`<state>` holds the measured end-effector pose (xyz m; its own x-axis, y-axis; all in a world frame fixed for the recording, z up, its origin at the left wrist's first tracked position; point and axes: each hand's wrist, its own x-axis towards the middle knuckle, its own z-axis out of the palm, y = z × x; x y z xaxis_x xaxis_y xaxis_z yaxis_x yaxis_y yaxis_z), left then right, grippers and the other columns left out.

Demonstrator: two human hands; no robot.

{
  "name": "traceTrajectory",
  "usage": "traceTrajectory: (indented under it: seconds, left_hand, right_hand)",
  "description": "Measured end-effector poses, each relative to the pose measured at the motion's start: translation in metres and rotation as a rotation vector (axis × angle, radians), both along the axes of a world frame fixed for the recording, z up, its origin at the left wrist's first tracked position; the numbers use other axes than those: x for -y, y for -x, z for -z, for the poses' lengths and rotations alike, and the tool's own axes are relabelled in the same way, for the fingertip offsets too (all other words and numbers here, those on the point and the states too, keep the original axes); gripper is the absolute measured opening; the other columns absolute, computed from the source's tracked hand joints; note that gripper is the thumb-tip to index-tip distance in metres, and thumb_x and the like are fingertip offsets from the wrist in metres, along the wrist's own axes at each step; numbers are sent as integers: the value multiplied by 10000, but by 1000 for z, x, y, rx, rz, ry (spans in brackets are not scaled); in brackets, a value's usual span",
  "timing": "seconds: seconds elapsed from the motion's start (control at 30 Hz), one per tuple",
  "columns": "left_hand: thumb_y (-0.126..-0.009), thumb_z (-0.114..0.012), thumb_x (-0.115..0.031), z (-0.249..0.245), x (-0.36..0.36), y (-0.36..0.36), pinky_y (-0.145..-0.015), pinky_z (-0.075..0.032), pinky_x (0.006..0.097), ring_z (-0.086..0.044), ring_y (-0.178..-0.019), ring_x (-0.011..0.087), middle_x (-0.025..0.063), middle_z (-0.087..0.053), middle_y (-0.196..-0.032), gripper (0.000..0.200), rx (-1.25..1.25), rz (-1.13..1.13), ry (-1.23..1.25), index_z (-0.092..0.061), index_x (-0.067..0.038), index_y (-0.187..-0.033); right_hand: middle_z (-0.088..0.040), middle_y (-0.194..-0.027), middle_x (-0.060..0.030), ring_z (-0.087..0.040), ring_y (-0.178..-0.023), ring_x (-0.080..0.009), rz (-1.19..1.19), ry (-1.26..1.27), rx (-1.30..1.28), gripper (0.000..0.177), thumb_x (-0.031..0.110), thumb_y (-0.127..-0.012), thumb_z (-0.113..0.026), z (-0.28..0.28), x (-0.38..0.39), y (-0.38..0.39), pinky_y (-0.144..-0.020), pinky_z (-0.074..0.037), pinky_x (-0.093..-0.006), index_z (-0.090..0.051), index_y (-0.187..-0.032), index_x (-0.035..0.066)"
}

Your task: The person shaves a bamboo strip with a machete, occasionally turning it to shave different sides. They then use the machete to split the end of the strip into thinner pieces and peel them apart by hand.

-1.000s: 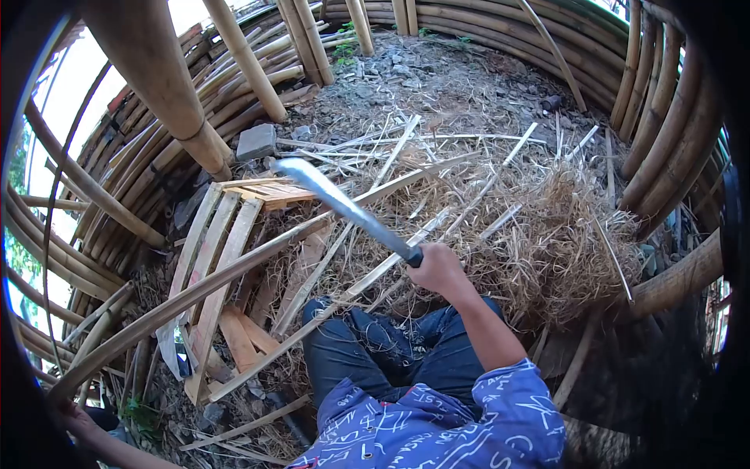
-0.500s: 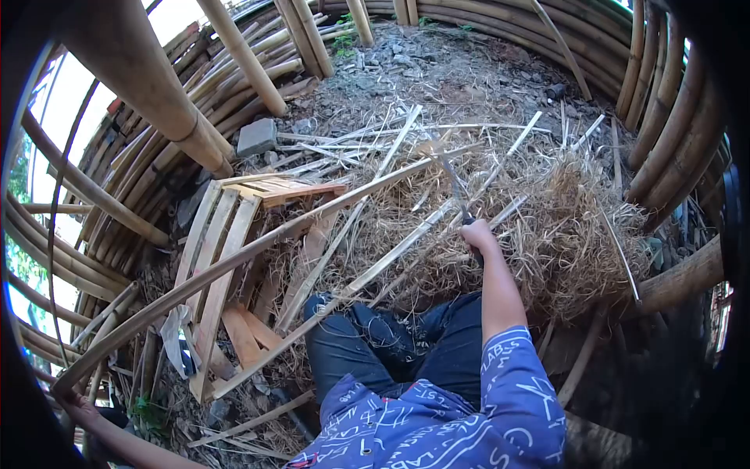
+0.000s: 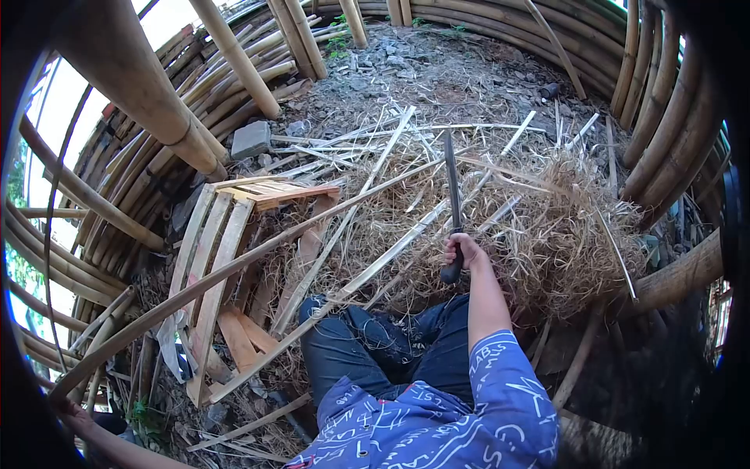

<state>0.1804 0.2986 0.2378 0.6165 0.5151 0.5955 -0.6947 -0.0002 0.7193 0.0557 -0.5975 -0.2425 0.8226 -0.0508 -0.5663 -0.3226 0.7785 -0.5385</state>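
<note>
My right hand (image 3: 466,252) is closed round the dark handle of a machete (image 3: 452,184), its long blade pointing away from me. The blade crosses the far end of a long bamboo strip (image 3: 258,264), overlapping it in this view. At the lower left edge, my left hand (image 3: 72,418) grips the near end of that strip, fingers partly in shadow. The strip slants across a slatted wooden crate (image 3: 223,242). Beyond the blade, a thin, blurred sliver (image 3: 508,181) extends to the right over the shavings.
A heap of curly bamboo shavings (image 3: 562,242) lies ahead and right of my legs. Other split strips (image 3: 391,262) cross it, one reaching my knee. A grey block (image 3: 251,139) sits beside a thick bamboo post (image 3: 144,86) at left. Stacked bamboo poles (image 3: 516,39) line the back.
The machete has swung round to point more directly away, and my right hand has moved slightly left and nearer me. A blurred sliver now shows to the right of the blade.
</note>
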Motion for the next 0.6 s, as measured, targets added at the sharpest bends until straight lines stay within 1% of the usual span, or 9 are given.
traceTrajectory:
  seconds: [0.13,0.2,0.23,0.27,0.33,0.37,0.47,0.53,0.6]
  left_hand:
    - [-943,-584,-273,1,-4,5,-776,-557,291,-631,-923,156,71,-621,-1054,317,-5,-7,-5,-579,-26,-1142]
    - [-945,-582,-273,3,-6,8,-777,-556,291,-630,-925,155,71,-620,-1058,318,-7,-15,-3,-578,-26,-1145]
    - [-945,-581,-273,5,-6,8,-778,-556,291,-630,-926,154,70,-620,-1060,318,-7,-15,-2,-578,-27,-1146]
    - [-946,-580,-273,6,-7,7,-779,-556,291,-630,-928,154,70,-619,-1062,318,-10,-15,-1,-577,-27,-1148]
    - [-947,-578,-273,9,-8,8,-780,-555,291,-629,-930,153,70,-619,-1065,319,-15,-15,3,-576,-27,-1151]
    - [-948,-578,-273,11,-9,9,-781,-555,291,-629,-931,152,70,-618,-1067,320,-19,-18,3,-576,-28,-1152]
    - [-950,-575,-273,15,-11,7,-783,-554,291,-628,-934,151,69,-618,-1073,321,-26,-23,8,-574,-28,-1157]
    - [-951,-573,-273,21,-11,3,-785,-554,290,-627,-936,150,68,-617,-1077,322,-30,-20,16,-573,-29,-1160]
    - [-952,-571,-273,27,-12,-1,-786,-553,290,-627,-938,149,68,-616,-1081,322,-36,-14,25,-572,-29,-1163]
  right_hand:
    - [-387,-540,17,-387,-443,-127,24,-73,102,106,119,-713,-522,-5,-16,-8,-497,-381,-316,-427,-666,129]
    - [-401,-546,9,-407,-438,-135,137,164,-83,102,97,-723,-535,-19,-28,-13,-483,-400,-328,-449,-669,112]
    - [-476,-557,-16,-464,-432,-148,143,394,-225,73,90,-726,-566,-16,-28,-20,-455,-424,-328,-518,-679,62]
    - [-476,-557,-16,-464,-432,-148,139,397,-226,73,90,-726,-566,-18,-32,-22,-455,-424,-328,-518,-679,62]
    - [-541,-563,-45,-513,-429,-154,101,957,-374,85,96,-717,-607,-34,-44,-19,-423,-432,-317,-584,-714,14]
    - [-578,-563,-68,-554,-447,-158,77,1065,-426,118,116,-711,-629,-44,-52,-15,-426,-444,-318,-610,-699,0]
    - [-578,-557,-64,-561,-452,-159,100,1044,-348,110,124,-717,-625,-36,-77,2,-432,-448,-321,-613,-701,16]
    - [-591,-579,-64,-564,-478,-146,-1,1044,-327,111,132,-717,-631,-62,-105,23,-447,-446,-315,-625,-728,22]
    - [-595,-592,-58,-557,-504,-130,-10,1141,-221,138,133,-706,-644,-77,-140,47,-465,-445,-313,-628,-771,13]
